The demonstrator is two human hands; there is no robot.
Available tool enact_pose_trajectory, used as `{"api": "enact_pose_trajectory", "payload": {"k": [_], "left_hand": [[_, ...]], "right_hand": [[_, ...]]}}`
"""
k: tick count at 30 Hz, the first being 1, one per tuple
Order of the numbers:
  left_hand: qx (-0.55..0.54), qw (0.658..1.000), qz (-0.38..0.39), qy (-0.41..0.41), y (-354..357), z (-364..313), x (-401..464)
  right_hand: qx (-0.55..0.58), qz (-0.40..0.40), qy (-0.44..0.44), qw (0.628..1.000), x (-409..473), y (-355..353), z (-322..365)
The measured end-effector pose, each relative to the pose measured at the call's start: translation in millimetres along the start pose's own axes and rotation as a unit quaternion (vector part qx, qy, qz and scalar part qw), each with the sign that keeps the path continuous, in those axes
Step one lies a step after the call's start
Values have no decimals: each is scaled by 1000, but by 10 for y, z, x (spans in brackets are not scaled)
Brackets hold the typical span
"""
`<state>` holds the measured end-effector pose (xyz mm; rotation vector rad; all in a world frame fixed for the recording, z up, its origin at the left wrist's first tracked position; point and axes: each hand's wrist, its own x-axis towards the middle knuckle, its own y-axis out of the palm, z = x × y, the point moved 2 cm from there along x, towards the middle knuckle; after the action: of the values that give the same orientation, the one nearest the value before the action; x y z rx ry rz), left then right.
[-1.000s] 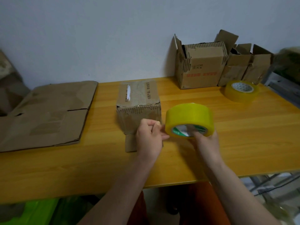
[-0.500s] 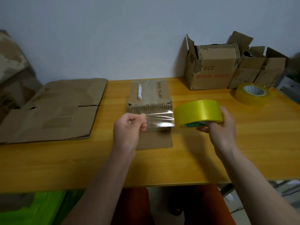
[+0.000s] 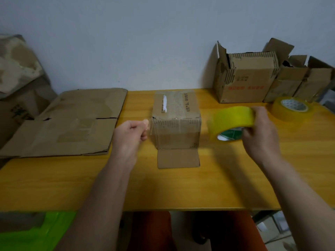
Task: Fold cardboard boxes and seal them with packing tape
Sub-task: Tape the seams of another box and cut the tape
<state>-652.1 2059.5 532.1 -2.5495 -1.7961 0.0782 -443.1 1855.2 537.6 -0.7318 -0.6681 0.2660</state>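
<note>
Wooden table (image 3: 181, 187) against pale wall. Small box (image 3: 175, 120) at centre, top taped, near flap (image 3: 178, 158) lying open on table. Left hand (image 3: 130, 134), left of box, pinches tape strip end; right hand (image 3: 261, 131), right of box, grips yellow roll (image 3: 230, 122). Strip (image 3: 177, 131) stretched across box front, apparently not yet stuck. Flat cardboard (image 3: 72, 122) far left of box unfolded: judged early.

On the table (image 3: 181, 187) a small box (image 3: 175, 122) stands at centre, one flap lying flat toward the near edge. The left hand (image 3: 130, 136) pinches a clear tape end just left of the box. The right hand (image 3: 259, 131) grips a yellow roll (image 3: 230, 122) right of it. Flat cardboard (image 3: 72, 122) lies far left; open boxes (image 3: 248, 78) and a second roll (image 3: 290, 108) sit far right.
</note>
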Motion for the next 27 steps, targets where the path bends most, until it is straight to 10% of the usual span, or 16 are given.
{"api": "enact_pose_trajectory", "payload": {"k": [27], "left_hand": [[70,978,88,-173,313,311,518]], "right_hand": [[-193,101,3,976,303,364,91]]}}
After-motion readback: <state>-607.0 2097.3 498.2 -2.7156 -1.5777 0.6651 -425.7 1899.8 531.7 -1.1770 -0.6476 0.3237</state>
